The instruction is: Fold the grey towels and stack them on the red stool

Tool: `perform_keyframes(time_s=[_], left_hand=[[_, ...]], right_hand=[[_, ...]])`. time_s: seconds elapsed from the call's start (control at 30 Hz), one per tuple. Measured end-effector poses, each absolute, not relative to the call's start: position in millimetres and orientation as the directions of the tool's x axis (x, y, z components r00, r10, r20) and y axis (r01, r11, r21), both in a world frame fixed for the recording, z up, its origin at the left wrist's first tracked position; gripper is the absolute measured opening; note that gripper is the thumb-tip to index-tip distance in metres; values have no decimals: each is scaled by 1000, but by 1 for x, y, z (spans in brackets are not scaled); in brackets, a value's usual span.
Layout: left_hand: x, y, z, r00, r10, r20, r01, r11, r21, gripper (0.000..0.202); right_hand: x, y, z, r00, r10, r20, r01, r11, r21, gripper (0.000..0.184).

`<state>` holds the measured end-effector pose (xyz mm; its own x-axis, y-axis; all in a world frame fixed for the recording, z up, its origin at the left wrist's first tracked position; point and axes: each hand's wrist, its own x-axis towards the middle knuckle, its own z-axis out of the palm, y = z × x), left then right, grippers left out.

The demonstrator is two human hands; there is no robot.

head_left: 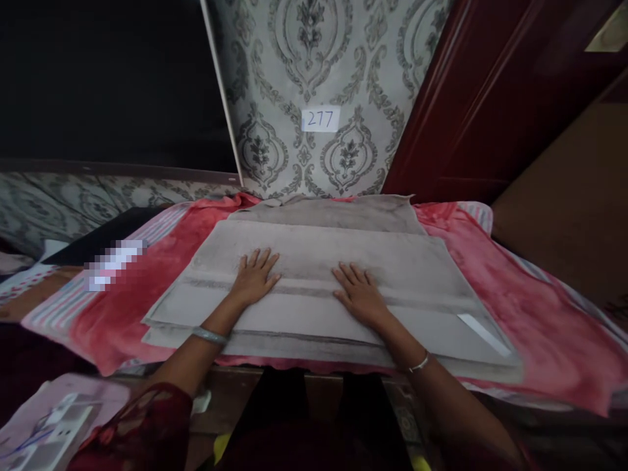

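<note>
The grey towel [304,245] lies in the middle of the red blanket [157,275], spread broad, with more than one layer visible along its near edge and a darker grey length showing beyond its far edge, toward the wall. A pale band crosses it from side to side, and a white strip [484,334] lies slantwise near its right near corner. Both hands rest on the towel, palms down and well apart. Left hand [252,281]: fingers spread wide, nothing gripped, on the left half of the cloth. Right hand [360,294]: fingers fanned a little less, likewise gripping nothing — placed right of centre. A bangle [209,335] circles the left wrist; a thin bracelet [420,362] circles the right. The blanket extends past the towel on both sides, with a striped border showing at left and right. Behind it stands a patterned wall [275,85] bearing a card [320,119] marked 277. A dark screen [108,78] is at upper left, dark red woodwork [466,98] at upper right. At lower left, a white device [66,432] with blue wire rests on something pink — its type cannot be determined.
</note>
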<state>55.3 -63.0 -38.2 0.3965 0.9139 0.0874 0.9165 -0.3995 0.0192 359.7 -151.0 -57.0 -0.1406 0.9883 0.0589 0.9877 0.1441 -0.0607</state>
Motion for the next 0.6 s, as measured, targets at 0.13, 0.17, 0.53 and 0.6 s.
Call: perform_keyframes(time_s=[0.13, 0.17, 0.53, 0.6], left_hand=[[57, -59, -37, 391, 915, 95, 919, -394, 13, 64], [57, -59, -38, 394, 914, 99, 918, -397, 12, 65], [60, -61, -36, 326, 935, 136, 945, -328, -7, 69], [52, -60, -32, 288, 950, 123, 958, -286, -35, 70]], right_hand=[[440, -166, -67, 78, 993, 86, 997, -77, -19, 59], [462, -173, -69, 152, 984, 94, 988, -152, -15, 59], [553, -224, -75, 517, 843, 149, 856, -508, -94, 67], [551, -223, -75, 512, 844, 157, 859, -503, -98, 67]])
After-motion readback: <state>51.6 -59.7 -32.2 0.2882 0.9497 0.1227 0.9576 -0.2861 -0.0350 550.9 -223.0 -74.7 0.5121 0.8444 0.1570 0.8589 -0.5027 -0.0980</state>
